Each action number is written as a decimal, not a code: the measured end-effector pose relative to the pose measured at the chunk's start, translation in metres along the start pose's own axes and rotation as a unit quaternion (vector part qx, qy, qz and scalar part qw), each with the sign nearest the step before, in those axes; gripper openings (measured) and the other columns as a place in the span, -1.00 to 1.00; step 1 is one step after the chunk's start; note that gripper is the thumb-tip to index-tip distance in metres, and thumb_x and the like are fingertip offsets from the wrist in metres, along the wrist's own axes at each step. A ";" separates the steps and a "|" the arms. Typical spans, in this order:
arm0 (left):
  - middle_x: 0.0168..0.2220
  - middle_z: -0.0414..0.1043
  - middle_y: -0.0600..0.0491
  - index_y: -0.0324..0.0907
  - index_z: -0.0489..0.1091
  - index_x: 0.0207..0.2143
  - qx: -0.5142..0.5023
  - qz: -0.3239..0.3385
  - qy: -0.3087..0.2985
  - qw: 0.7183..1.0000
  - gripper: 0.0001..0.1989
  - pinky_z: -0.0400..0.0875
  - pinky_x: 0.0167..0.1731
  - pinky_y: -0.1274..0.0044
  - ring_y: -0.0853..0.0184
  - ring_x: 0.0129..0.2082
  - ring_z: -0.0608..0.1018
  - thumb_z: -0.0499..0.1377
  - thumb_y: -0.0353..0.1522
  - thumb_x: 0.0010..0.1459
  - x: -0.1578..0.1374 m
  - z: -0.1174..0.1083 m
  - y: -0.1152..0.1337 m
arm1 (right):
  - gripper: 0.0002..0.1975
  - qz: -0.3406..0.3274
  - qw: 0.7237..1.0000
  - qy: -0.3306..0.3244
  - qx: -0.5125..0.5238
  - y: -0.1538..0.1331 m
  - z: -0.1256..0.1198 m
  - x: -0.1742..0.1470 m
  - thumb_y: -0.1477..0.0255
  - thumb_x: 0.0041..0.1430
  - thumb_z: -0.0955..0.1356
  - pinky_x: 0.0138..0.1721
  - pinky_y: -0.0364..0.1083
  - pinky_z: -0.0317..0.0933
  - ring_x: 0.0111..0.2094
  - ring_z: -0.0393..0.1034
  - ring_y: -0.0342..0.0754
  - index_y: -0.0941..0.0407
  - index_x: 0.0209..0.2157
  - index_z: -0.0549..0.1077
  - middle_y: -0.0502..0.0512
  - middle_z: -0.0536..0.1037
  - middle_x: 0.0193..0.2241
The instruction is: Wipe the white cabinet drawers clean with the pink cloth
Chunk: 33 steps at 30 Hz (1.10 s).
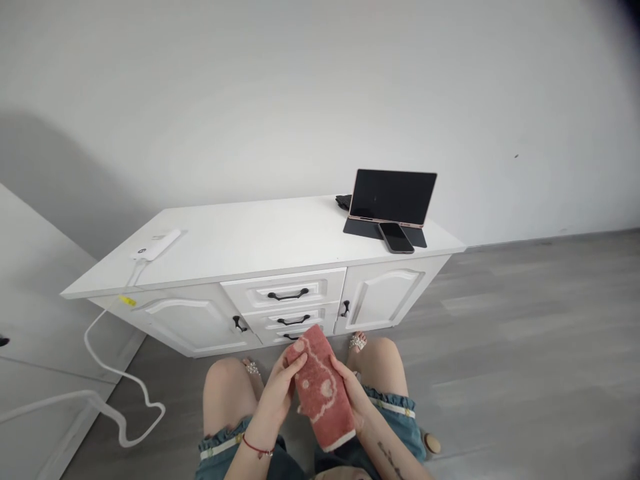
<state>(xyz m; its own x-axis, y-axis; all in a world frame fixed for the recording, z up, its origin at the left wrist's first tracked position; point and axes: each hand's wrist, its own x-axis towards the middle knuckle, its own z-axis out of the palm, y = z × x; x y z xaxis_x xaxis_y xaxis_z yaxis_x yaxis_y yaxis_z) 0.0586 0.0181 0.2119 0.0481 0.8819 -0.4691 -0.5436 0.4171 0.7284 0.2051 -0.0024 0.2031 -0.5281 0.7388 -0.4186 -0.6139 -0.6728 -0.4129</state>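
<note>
A folded red towel [323, 393] with a pale pattern is held up over my lap, its long side running away from me. My left hand [284, 383] grips its left edge, the thumb lying on top and the fingers hidden beneath. On the opposite edge, my right hand [354, 393] is closed on the towel, with its thumb near the upper part and the other fingers mostly out of sight underneath. The towel hangs in front of the cabinet drawers and touches no furniture.
In front of me stands a white cabinet [260, 240] with black handles. On its top are a propped tablet [393, 197], a phone [396, 238], a dark item [343, 201] behind them, and a white power strip [157, 245] whose cable [120, 370] drops at the left.
</note>
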 end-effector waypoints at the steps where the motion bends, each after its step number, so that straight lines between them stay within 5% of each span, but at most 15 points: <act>1: -0.26 0.62 -0.02 -0.18 0.56 -0.25 0.012 0.002 -0.004 1.000 -0.64 0.45 -0.25 0.52 0.27 -0.31 0.61 0.45 -0.34 -0.18 0.003 0.002 0.000 | -0.50 0.018 1.000 -0.012 0.017 -0.001 -0.004 0.001 0.03 -0.02 0.43 -0.14 0.13 0.35 -0.25 0.55 0.15 0.19 -0.25 0.51 0.21 0.64 -0.35; 9: -0.29 0.60 -0.04 -0.23 0.57 -0.29 0.024 -0.051 -0.086 0.995 -0.66 0.40 -0.24 0.55 0.30 -0.29 0.58 0.46 -0.39 -0.21 0.029 0.007 0.013 | -0.43 0.094 0.973 -0.108 0.180 -0.009 -0.026 0.009 0.08 -0.18 0.53 -0.29 -0.21 0.24 -0.24 0.47 -0.12 0.15 -0.18 0.49 0.05 0.62 -0.30; 13: -0.36 0.59 0.02 -0.21 0.55 -0.32 0.021 -0.081 -0.090 0.992 -0.75 0.40 -0.33 0.58 0.36 -0.39 0.57 0.42 -0.35 -0.11 0.040 0.007 0.018 | -0.38 0.110 0.967 -0.151 0.176 -0.009 -0.031 0.017 -0.03 -0.08 0.45 -0.27 -0.13 0.25 -0.34 0.42 -0.14 0.19 -0.15 0.47 0.07 0.59 -0.31; 17: -0.22 0.58 -0.05 -0.19 0.50 -0.22 0.017 -0.052 -0.056 0.997 -0.77 0.42 -0.24 0.52 0.28 -0.25 0.59 0.32 -0.31 0.05 0.062 0.001 0.032 | -0.35 0.093 0.965 -0.176 0.169 -0.012 -0.035 0.014 0.02 -0.03 0.45 -0.15 -0.04 0.26 -0.29 0.40 -0.13 0.17 -0.01 0.41 0.10 0.56 -0.13; 22: -0.28 0.54 -0.07 -0.19 0.41 -0.32 -0.056 -0.048 0.096 0.993 -0.95 0.44 -0.21 0.43 0.30 -0.31 0.59 0.17 -0.47 0.15 0.108 -0.004 0.062 | -0.39 0.041 0.976 -0.119 0.176 -0.019 -0.054 0.002 0.02 -0.01 0.44 0.04 0.12 0.19 -0.11 0.41 -0.01 0.13 -0.04 0.43 0.09 0.56 -0.17; 28: -0.39 0.48 -0.03 -0.20 0.37 -0.43 -0.137 0.004 0.110 0.984 -0.86 0.43 -0.09 0.44 0.38 -0.36 0.55 0.12 -0.52 0.19 0.144 0.011 0.074 | -0.57 -0.005 0.964 -0.064 0.258 -0.026 -0.069 -0.012 0.13 0.07 0.44 -0.24 -0.18 0.27 -0.36 0.37 -0.22 0.16 -0.15 0.45 -0.02 0.52 -0.33; 33: -0.47 0.44 0.09 -0.16 0.33 -0.47 -0.157 0.037 0.114 0.980 -0.80 0.42 -0.02 0.40 0.44 -0.41 0.51 0.10 -0.47 0.25 0.142 0.014 0.061 | -0.64 -0.020 0.977 -0.034 0.208 -0.024 -0.070 -0.025 0.10 0.10 0.42 -0.25 -0.18 0.29 -0.35 0.37 -0.20 0.09 -0.22 0.48 -0.01 0.50 -0.38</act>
<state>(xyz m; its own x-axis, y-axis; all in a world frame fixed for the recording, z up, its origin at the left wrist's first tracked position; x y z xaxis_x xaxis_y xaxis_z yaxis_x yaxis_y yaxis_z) 0.0435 0.1715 0.1970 -0.1705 0.8195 -0.5472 -0.7720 0.2340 0.5909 0.2738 -0.0082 0.1672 -0.5290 0.7741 -0.3476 -0.8121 -0.5807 -0.0575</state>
